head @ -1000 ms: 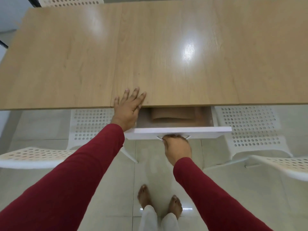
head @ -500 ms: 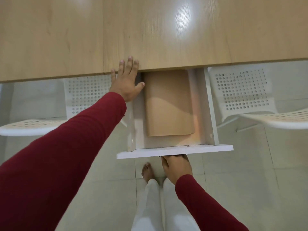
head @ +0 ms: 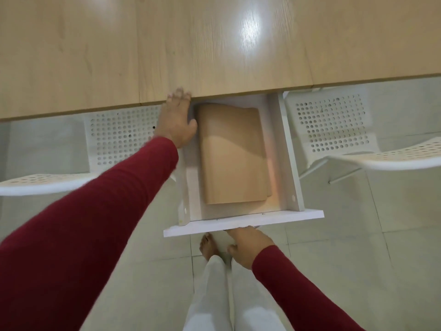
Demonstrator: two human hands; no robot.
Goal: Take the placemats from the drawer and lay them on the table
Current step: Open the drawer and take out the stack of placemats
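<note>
1. Drawer point(head: 241, 219): white, pulled out from under the table point(head: 167, 48), centre of frame.
2. Placemats point(head: 232, 154): tan stack lying flat in the drawer, untouched by either hand.
3. Left hand point(head: 177, 120): fingers straight, spread on the table edge; thumb beside the drawer's left wall, just left of the stack.
4. Right hand point(head: 248, 247): below the drawer front, at its underside; fingers hidden, so its grip cannot be told. The stack lies well above it in frame.
</note>
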